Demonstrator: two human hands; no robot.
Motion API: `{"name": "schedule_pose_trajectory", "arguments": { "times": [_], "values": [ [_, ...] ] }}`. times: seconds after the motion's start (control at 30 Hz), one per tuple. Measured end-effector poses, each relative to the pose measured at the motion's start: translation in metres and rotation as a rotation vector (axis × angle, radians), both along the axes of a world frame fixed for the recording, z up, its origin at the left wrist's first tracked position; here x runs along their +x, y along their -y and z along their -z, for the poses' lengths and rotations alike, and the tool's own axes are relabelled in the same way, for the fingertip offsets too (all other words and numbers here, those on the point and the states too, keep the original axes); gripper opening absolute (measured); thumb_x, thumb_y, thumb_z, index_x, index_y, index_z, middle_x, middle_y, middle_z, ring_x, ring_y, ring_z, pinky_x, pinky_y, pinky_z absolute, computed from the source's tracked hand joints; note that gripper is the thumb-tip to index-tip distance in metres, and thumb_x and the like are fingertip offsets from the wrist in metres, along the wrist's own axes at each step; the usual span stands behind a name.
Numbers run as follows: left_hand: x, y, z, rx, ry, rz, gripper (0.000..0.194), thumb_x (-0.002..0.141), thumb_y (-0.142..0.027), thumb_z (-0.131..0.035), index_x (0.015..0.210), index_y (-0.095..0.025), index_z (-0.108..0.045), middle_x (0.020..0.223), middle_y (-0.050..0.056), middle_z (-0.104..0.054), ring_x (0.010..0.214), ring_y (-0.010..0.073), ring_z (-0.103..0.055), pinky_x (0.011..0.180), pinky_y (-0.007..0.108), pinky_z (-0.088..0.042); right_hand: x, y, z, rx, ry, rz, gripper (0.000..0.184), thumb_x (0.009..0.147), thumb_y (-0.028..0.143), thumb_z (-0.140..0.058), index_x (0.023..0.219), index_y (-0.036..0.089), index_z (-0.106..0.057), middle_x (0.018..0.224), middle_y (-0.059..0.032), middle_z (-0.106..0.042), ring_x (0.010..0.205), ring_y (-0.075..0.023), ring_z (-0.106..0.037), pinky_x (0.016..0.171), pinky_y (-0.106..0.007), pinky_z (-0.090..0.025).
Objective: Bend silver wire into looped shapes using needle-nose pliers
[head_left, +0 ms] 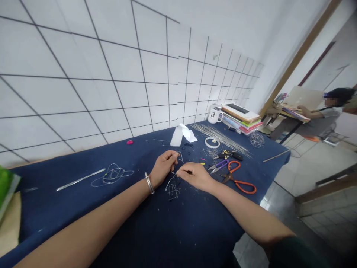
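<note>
Between my two hands runs a thin bent wire (pixel 181 158), pale and looped. My left hand (pixel 164 165), with a silver bangle at its wrist, pinches the wire between thumb and fingertips. Just to the right, my right hand (pixel 195 175) is also closed, its thumb and forefinger gripping the lower part of the wire. Below my fingers, a small bent-wire piece (pixel 173 192) lies on the dark blue cloth (pixel 145 227); whether it joins the held wire I cannot tell. Right of my right hand are purple snips (pixel 219 166) and orange-handled scissors (pixel 237 178).
Black-handled pliers (pixel 228 154), a white ring coil (pixel 212 142) and long straight wires (pixel 220 137) lie behind. A mug (pixel 215 114) and stacked books (pixel 241 117) stand at the back. Wire loops (pixel 113 174) lie left. A person (pixel 329 111) sits at another table.
</note>
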State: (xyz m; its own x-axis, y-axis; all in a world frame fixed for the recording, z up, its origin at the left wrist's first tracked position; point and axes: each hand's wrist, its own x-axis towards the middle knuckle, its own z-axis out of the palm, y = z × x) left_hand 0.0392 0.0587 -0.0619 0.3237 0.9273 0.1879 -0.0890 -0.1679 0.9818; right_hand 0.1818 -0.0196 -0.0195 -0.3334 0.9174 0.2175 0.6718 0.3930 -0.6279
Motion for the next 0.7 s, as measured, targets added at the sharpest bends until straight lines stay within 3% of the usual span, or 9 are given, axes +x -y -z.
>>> {"name": "schedule_pose_trajectory", "arguments": {
  "times": [0.1, 0.23, 0.37, 0.7],
  "values": [
    [0.0, 0.002, -0.002, 0.037, -0.037, 0.015, 0.02, 0.077, -0.036, -0.052, 0.079, -0.017, -0.059, 0.061, -0.001, -0.053, 0.042, 0.0062, -0.041, 0.041, 0.018, -0.032, 0.006, -0.005, 0.001, 0.118, -0.028, 0.133, 0.027, 0.085, 0.034, -0.044, 0.072, 0.018, -0.061, 0.078, -0.0017, -0.06, 0.08, -0.0133, -0.051, 0.076, -0.027, -0.036],
    [0.002, 0.005, -0.006, 0.076, -0.101, 0.08, 0.02, 0.077, -0.036, -0.052, 0.082, -0.018, -0.059, 0.062, -0.001, -0.053, 0.044, 0.0072, -0.043, 0.042, 0.019, -0.034, 0.011, -0.013, 0.007, 0.115, -0.126, 0.184, 0.025, 0.085, 0.034, -0.045, 0.077, 0.019, -0.063, 0.089, -0.0037, -0.06, 0.093, -0.0146, -0.05, 0.084, -0.029, -0.035],
    [0.003, 0.007, -0.007, 0.071, -0.118, 0.155, 0.02, 0.077, -0.037, -0.053, 0.083, -0.018, -0.058, 0.063, -0.001, -0.054, 0.045, 0.0077, -0.044, 0.043, 0.019, -0.035, 0.013, -0.014, 0.011, 0.008, -0.258, 0.116, 0.029, 0.086, 0.037, -0.042, 0.082, 0.018, -0.064, 0.087, -0.0036, -0.062, 0.087, -0.0129, -0.053, 0.078, -0.026, -0.039],
    [0.0, 0.002, -0.004, 0.082, -0.169, 0.285, 0.021, 0.08, -0.035, -0.05, 0.078, -0.015, -0.054, 0.063, -0.002, -0.052, 0.049, 0.0063, -0.043, 0.049, 0.018, -0.036, 0.016, -0.014, 0.012, -0.101, -0.454, 0.154, 0.031, 0.08, 0.042, -0.05, 0.079, 0.017, -0.068, 0.079, -0.0027, -0.062, 0.072, -0.0115, -0.055, 0.066, -0.022, -0.04]
  ]
}}
